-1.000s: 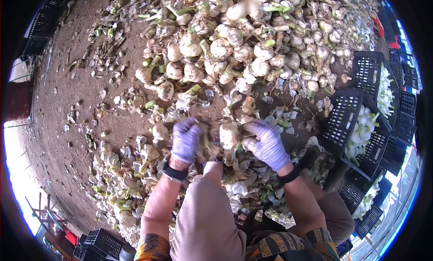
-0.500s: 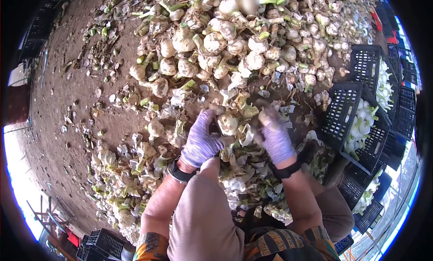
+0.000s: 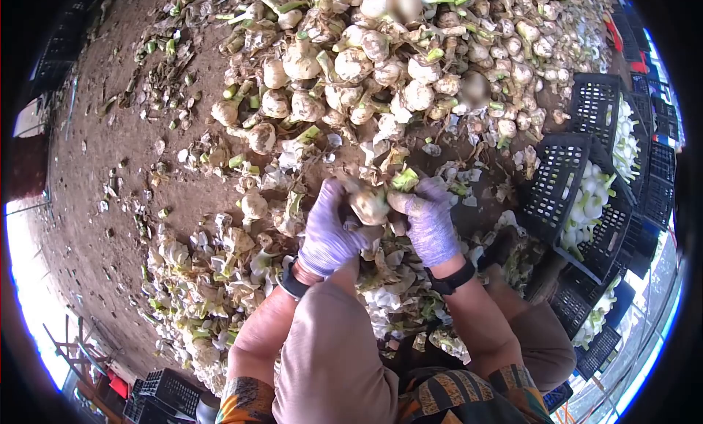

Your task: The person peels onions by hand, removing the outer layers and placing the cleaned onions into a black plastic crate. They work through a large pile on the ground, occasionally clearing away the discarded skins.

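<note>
Both my hands wear purple gloves and meet over one dirty fennel bulb (image 3: pixel 370 203) above my knee. My left hand (image 3: pixel 327 230) cups the bulb from the left and below. My right hand (image 3: pixel 427 220) grips its right side, near the green cut stalk (image 3: pixel 403 179). A large pile of unpeeled bulbs (image 3: pixel 381 65) lies on the dirt ground just beyond my hands. Peeled-off outer leaves (image 3: pixel 212 277) lie heaped around my legs.
Black plastic crates (image 3: pixel 560 182) with cleaned white bulbs (image 3: pixel 589 204) stand at the right, with more crates stacked behind them. Bare dirt floor (image 3: pixel 110 153) stretches at the left. Another black crate (image 3: pixel 165 395) sits at the lower left.
My right hand, which had lifted away to the right half a second ago, has come back onto the bulb. The left hand has kept hold of it throughout.
</note>
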A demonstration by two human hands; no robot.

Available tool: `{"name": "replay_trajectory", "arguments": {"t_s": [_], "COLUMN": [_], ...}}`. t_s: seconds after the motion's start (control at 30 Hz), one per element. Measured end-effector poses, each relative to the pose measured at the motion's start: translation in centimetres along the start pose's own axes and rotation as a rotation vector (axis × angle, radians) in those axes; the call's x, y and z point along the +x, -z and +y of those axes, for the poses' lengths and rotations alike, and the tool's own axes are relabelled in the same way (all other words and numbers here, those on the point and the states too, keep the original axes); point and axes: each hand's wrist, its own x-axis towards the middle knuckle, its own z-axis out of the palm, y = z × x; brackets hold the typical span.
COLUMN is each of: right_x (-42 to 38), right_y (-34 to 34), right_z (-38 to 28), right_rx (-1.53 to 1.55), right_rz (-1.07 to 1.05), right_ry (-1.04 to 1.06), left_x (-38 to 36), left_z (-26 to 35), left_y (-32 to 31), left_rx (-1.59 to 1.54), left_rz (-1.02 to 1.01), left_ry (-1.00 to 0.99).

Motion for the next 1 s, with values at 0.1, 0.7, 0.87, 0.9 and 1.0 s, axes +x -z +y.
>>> {"name": "replay_trajectory", "arguments": {"t_s": [0.1,0.7,0.87,0.9,1.0], "right_x": [-0.2,1.4,1.8,1.7,0.0], "right_y": [0.5,1.6,6.5,6.8,4.9], "right_z": [-0.2,2.7,-1.1,-1.5,-3.2], "right_rx": [-0.032,-0.076,-0.316,-0.245,-0.213], "right_rz": [-0.112,-0.094,0.174,0.285,0.069], "right_ry": [0.15,0.193,0.132,0.18,0.106], "left_x": [0.7,0.2,1.0,0.9,0.6], "left_z": [0.9,0.6,1.6,1.5,1.3], "left_y": [1.2,-0.2,0.7,0.6,-0.2], "left_rx": [-0.736,-0.637,-0.671,-0.592,-0.408], "left_rz": [-0.067,-0.033,-0.087,-0.089,-0.067], "left_ry": [0.438,0.562,0.526,0.505,0.497]}}
